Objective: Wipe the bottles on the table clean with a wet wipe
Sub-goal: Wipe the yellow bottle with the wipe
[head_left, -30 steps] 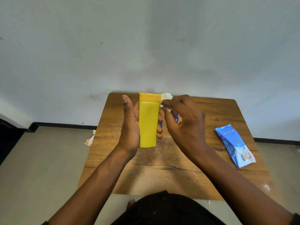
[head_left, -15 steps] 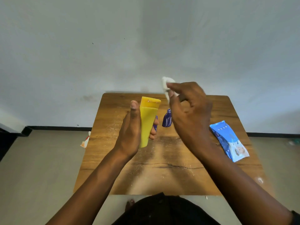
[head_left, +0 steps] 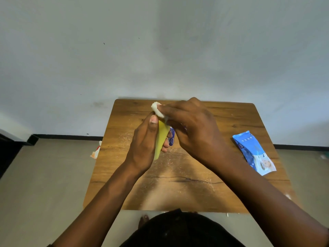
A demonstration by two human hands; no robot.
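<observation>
A yellow bottle (head_left: 161,138) is held above the wooden table (head_left: 231,120), with my left hand (head_left: 144,148) wrapped around it from the left. My right hand (head_left: 192,129) pinches a crumpled white wet wipe (head_left: 157,109) and presses it against the bottle's top end. Behind the two hands, a small dark-blue bottle (head_left: 171,138) shows only as a sliver. Most of the yellow bottle is hidden by my fingers.
A blue pack of wet wipes (head_left: 253,152) lies on the right side of the table. Fine white specks dust the wood near the middle. A small orange-and-white scrap (head_left: 96,151) lies on the floor by the left table edge. A wall stands right behind the table.
My right hand came down and left with the wipe, from above the bottle onto its top end. The yellow bottle turned edge-on, and now shows less of its face.
</observation>
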